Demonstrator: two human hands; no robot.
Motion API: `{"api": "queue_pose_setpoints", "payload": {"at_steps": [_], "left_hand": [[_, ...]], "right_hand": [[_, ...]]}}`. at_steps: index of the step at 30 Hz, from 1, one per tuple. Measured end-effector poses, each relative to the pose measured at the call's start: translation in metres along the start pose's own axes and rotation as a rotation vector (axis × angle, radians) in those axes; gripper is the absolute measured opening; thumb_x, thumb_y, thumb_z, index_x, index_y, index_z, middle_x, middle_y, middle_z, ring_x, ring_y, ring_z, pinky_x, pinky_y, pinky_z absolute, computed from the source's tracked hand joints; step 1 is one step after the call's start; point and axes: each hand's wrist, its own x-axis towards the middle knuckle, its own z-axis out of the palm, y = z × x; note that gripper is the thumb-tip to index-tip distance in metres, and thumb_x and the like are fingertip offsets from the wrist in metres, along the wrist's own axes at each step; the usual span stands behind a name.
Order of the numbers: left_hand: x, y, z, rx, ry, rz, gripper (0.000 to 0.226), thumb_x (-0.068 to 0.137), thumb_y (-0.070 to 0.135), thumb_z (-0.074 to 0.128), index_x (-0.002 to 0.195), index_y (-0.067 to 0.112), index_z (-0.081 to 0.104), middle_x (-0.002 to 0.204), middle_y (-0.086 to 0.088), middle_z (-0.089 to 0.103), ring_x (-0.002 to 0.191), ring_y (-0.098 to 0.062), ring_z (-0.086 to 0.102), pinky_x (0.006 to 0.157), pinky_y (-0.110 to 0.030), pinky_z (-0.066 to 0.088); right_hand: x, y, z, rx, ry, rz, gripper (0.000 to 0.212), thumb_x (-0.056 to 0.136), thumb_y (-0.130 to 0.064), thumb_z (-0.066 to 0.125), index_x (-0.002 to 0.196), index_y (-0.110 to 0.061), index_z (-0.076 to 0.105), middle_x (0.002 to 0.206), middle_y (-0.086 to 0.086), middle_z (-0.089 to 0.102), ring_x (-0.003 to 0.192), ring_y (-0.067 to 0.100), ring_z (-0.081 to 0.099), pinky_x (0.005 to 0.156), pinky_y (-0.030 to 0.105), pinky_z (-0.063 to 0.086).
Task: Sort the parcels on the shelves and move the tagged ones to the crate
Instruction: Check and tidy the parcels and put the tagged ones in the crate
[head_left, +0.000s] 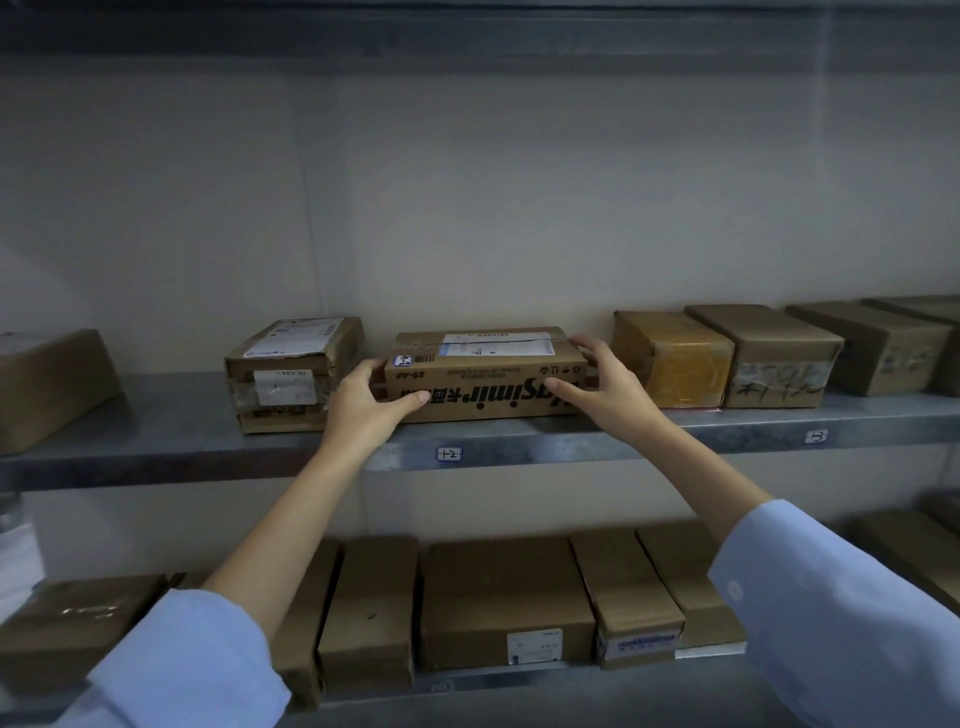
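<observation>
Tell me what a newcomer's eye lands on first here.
The left hand and right hand grip the ends of a printed cardboard box midway along the upper shelf. To its right sits a yellow-taped parcel. Brown boxes line the lower shelf.

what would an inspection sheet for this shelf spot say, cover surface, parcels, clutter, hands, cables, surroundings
surface: grey metal upper shelf, with a handwritten shelf tag on its front edge
job's things: printed parcel lies mid-shelf, print upside down, small sticker at its top left corner; crate not in view
clutter: labelled parcel to its left, yellow-taped parcel to its right, brown parcels on the lower shelf
hands: left hand grips the printed parcel's left end, right hand grips its right end
cables: nothing seen
surroundings: plain wall behind the shelves, dim light
</observation>
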Motion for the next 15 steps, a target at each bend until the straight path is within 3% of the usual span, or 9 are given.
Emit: {"api": "queue_pose_setpoints", "payload": {"at_steps": [4,7,10,15], "left_hand": [[-0.005,0.006,-0.002,0.085,-0.047,0.019,0.062,0.078,0.024,0.081,0.132,0.014,0.053,0.125,-0.003,0.062,0.117,-0.017,0.054,0.094,-0.028,0.040],[-0.012,0.014,-0.007,0.229,-0.019,0.103,0.067,0.080,0.024,0.078,0.137,0.011,0.046,0.135,-0.007,0.054,0.125,-0.023,0.049,0.102,-0.037,0.041],[-0.020,0.026,-0.015,0.424,0.053,0.249,0.071,0.086,0.031,0.071,0.145,0.010,0.036,0.145,-0.010,0.042,0.130,-0.028,0.045,0.103,-0.044,0.042],[-0.020,0.040,-0.020,0.746,0.111,0.496,0.061,0.096,0.049,0.047,0.145,0.014,0.041,0.148,-0.005,0.045,0.135,-0.026,0.037,0.110,-0.043,0.027]], "right_hand": [[-0.001,0.001,0.001,-0.012,-0.002,-0.006,0.073,0.088,-0.031,0.070,0.148,-0.020,0.030,0.146,0.006,0.047,0.124,0.016,0.050,0.095,0.028,0.043],[-0.003,-0.004,0.000,-0.035,0.012,-0.039,0.077,0.087,-0.032,0.071,0.150,-0.016,0.028,0.149,0.004,0.044,0.131,0.012,0.042,0.101,0.033,0.046],[-0.004,-0.013,-0.003,-0.176,0.091,-0.109,0.074,0.090,-0.039,0.066,0.150,-0.015,0.030,0.151,0.005,0.041,0.137,0.018,0.040,0.105,0.031,0.038],[-0.008,-0.033,-0.006,-0.514,0.150,-0.229,0.064,0.098,-0.050,0.047,0.151,-0.020,0.029,0.150,0.005,0.041,0.135,0.024,0.040,0.104,0.041,0.040]]}}
